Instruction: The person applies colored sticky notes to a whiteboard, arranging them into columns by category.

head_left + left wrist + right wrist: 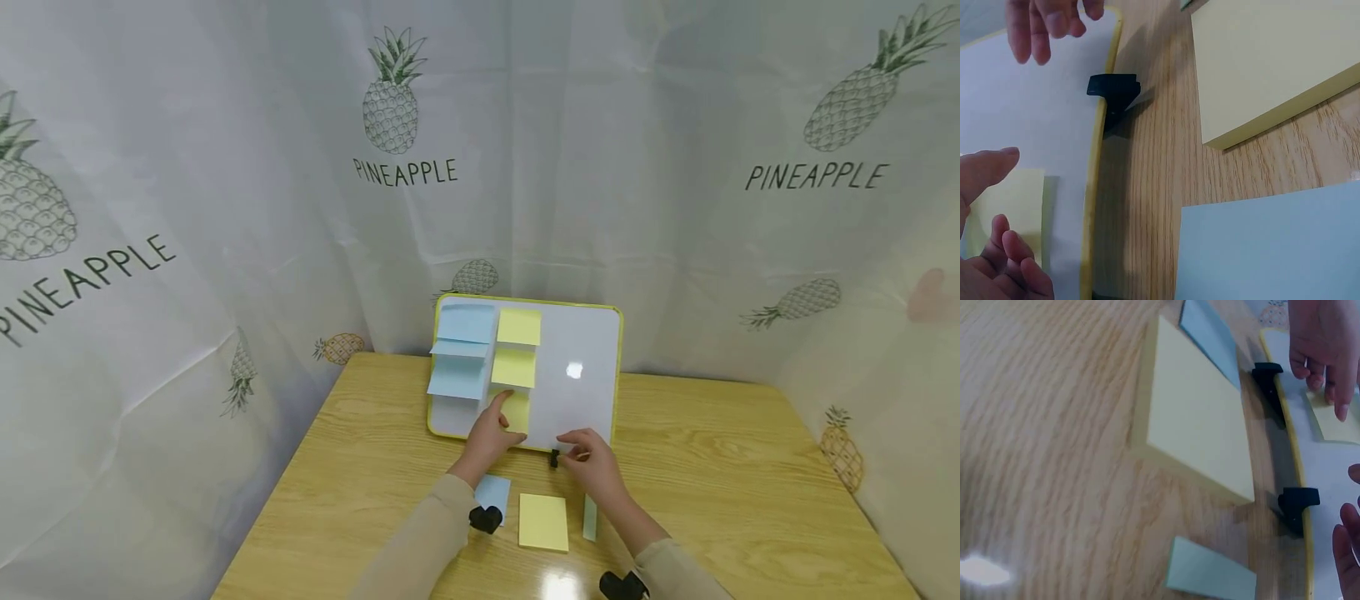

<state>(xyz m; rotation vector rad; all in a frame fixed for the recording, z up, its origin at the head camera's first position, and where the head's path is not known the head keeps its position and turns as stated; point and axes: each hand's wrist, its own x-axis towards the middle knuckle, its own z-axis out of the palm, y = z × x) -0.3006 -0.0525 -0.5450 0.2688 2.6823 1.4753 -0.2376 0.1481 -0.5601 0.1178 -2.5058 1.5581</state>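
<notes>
A small whiteboard (579, 337) with a yellow rim leans at the back of the table. Blue sticky notes (457, 377) line its left side, and beside them runs a column of yellow sticky notes (514, 367). My left hand (487, 433) is at the lowest yellow note (517, 412), thumb and index finger spread; whether it touches the paper cannot be told. Close to the board's lower edge is my right hand (595, 467), fingers loosely bent and nothing visible in them. It is just right of a black stand foot (1116, 90) on the rim.
A thick yellow sticky-note pad (543, 522) lies before the board. To its left is a blue pad (494, 492), partly covered by the left wrist; to its right is a narrow pale green pad (590, 518). A pineapple-print curtain (570, 167) hangs behind the wooden table (720, 467).
</notes>
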